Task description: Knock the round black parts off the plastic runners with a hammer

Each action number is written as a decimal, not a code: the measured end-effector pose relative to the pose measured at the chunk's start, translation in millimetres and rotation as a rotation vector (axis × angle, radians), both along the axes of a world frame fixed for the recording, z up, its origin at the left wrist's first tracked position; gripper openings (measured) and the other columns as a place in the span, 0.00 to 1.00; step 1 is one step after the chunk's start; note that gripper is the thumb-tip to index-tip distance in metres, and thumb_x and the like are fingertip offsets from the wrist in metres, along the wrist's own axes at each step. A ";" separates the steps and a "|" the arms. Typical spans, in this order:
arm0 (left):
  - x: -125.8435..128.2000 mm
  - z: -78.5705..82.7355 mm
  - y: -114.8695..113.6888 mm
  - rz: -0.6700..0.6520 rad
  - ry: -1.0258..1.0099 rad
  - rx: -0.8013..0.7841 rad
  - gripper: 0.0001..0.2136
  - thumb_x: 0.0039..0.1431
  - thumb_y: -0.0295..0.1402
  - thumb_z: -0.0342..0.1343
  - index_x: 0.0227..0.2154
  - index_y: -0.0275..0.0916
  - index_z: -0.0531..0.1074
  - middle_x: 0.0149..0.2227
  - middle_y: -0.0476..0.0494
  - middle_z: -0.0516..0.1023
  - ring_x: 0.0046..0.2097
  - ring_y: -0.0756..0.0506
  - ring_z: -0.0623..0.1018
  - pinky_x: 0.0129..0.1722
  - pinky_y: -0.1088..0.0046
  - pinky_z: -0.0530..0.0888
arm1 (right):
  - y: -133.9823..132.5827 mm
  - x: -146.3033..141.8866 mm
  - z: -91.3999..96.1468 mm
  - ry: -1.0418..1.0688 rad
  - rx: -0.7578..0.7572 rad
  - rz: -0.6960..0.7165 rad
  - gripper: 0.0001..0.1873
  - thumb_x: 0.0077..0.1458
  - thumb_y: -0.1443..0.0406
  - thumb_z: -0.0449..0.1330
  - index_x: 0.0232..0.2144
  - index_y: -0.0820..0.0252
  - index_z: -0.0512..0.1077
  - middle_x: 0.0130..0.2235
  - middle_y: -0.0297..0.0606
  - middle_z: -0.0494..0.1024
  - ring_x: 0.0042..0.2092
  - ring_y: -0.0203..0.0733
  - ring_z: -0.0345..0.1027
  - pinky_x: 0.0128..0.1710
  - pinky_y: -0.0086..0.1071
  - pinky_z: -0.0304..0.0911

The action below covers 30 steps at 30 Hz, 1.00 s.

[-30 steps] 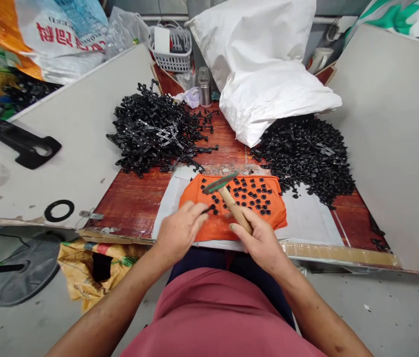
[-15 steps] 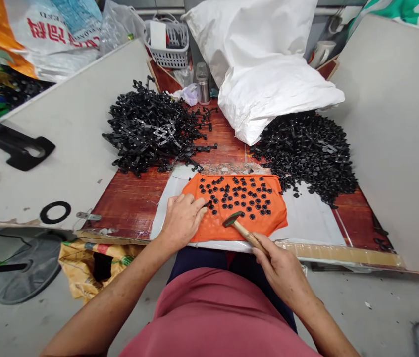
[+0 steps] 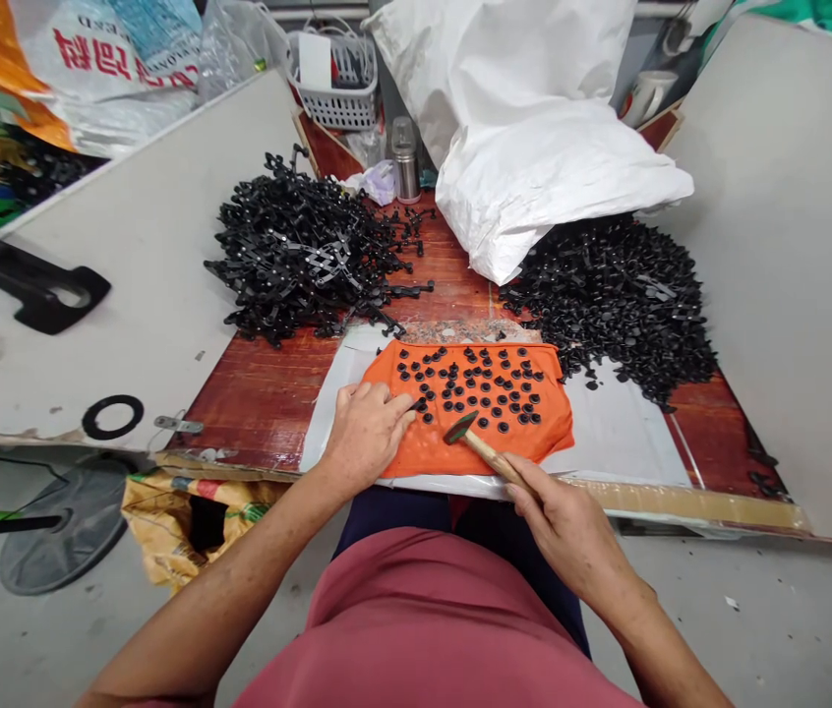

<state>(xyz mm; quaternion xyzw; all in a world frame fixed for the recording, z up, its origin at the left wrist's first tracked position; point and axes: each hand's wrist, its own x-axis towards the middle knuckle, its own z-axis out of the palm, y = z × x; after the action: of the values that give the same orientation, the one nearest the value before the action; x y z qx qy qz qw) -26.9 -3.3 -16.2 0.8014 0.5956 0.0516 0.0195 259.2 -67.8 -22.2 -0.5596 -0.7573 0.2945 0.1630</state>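
Note:
My right hand is closed around the wooden handle of a small hammer, whose green head rests low over the near edge of an orange cloth. Several small black round parts lie spread on that cloth. My left hand rests on the cloth's left edge, fingers pinched on a small black part at its fingertips.
A heap of black linked pieces lies at the back left and a heap of small black parts at the right. A white sack sits behind. White boards flank the wooden table; a basket stands far back.
The hammer has come down from over the middle of the cloth to its near edge, and my right hand has slid back along the handle. My left hand has hardly moved.

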 end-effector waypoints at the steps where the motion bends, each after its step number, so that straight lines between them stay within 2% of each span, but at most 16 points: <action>1: 0.0 0.0 0.6 0.001 -0.005 -0.006 0.15 0.73 0.38 0.46 0.42 0.42 0.78 0.38 0.39 0.75 0.45 0.38 0.72 0.49 0.56 0.63 | 2.5 0.6 3.0 -0.005 0.026 0.004 0.23 0.71 0.62 0.49 0.65 0.48 0.68 0.52 0.39 0.84 0.47 0.47 0.82 0.46 0.36 0.74; 7: -1.7 -1.5 -0.2 0.007 -0.068 -0.031 0.13 0.72 0.37 0.48 0.43 0.42 0.78 0.38 0.40 0.75 0.45 0.39 0.73 0.49 0.58 0.65 | 20.8 -7.0 16.8 -0.115 0.175 -0.002 0.25 0.71 0.62 0.51 0.67 0.47 0.67 0.52 0.40 0.84 0.45 0.49 0.82 0.44 0.41 0.77; 10: -2.0 -2.8 -1.0 0.017 -0.094 -0.028 0.12 0.70 0.37 0.51 0.44 0.43 0.79 0.37 0.40 0.75 0.45 0.39 0.73 0.49 0.59 0.65 | 27.8 -18.6 18.3 -0.077 0.258 0.009 0.27 0.71 0.63 0.51 0.70 0.46 0.62 0.56 0.41 0.82 0.49 0.47 0.81 0.47 0.40 0.76; 12: -1.9 -3.5 -1.0 0.016 -0.095 -0.022 0.12 0.70 0.37 0.51 0.45 0.43 0.79 0.37 0.40 0.74 0.45 0.38 0.73 0.49 0.59 0.65 | 31.6 -26.8 17.9 -0.069 0.293 0.020 0.28 0.72 0.63 0.50 0.71 0.48 0.59 0.55 0.42 0.82 0.48 0.46 0.80 0.48 0.38 0.76; 16: -2.5 -5.2 -0.5 0.014 -0.069 -0.014 0.13 0.71 0.37 0.50 0.44 0.41 0.80 0.37 0.39 0.74 0.45 0.38 0.73 0.49 0.58 0.66 | 38.2 -37.0 18.3 -0.237 0.247 0.080 0.28 0.72 0.63 0.49 0.71 0.49 0.62 0.41 0.41 0.85 0.37 0.46 0.80 0.38 0.36 0.76; 20: -3.2 -7.4 -0.8 0.017 -0.086 -0.024 0.14 0.71 0.38 0.49 0.45 0.41 0.80 0.37 0.38 0.75 0.45 0.37 0.73 0.49 0.57 0.66 | 42.0 -39.3 20.2 -0.189 0.277 0.043 0.28 0.73 0.63 0.47 0.72 0.49 0.59 0.44 0.42 0.84 0.40 0.44 0.80 0.42 0.35 0.74; 25: 0.1 -9.2 -2.6 0.014 -0.077 -0.010 0.15 0.71 0.39 0.49 0.45 0.42 0.80 0.37 0.39 0.75 0.44 0.38 0.73 0.50 0.57 0.66 | 45.2 -42.9 18.9 -0.401 0.264 0.105 0.28 0.71 0.62 0.50 0.71 0.46 0.61 0.34 0.39 0.84 0.31 0.45 0.77 0.31 0.33 0.70; 28: -4.9 -4.3 -0.5 -0.015 -0.117 -0.018 0.15 0.72 0.39 0.47 0.46 0.42 0.79 0.38 0.40 0.76 0.45 0.39 0.73 0.52 0.55 0.66 | 47.1 -43.5 19.9 -0.424 0.287 0.106 0.28 0.71 0.61 0.51 0.71 0.45 0.61 0.37 0.39 0.85 0.33 0.43 0.78 0.31 0.31 0.69; 30: -15.6 4.2 3.7 -0.063 -0.193 -0.037 0.16 0.73 0.37 0.45 0.51 0.42 0.77 0.42 0.39 0.76 0.46 0.40 0.74 0.53 0.57 0.68 | 48.7 -42.2 21.1 -0.416 0.277 0.106 0.28 0.71 0.62 0.52 0.70 0.46 0.62 0.37 0.39 0.85 0.34 0.43 0.78 0.32 0.31 0.68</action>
<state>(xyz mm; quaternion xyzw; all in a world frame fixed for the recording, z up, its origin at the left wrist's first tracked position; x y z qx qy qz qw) -42.5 0.5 -12.0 0.8105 0.5664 0.1170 0.0930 217.1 -19.2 -1.1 -0.5400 -0.8360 0.0747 0.0632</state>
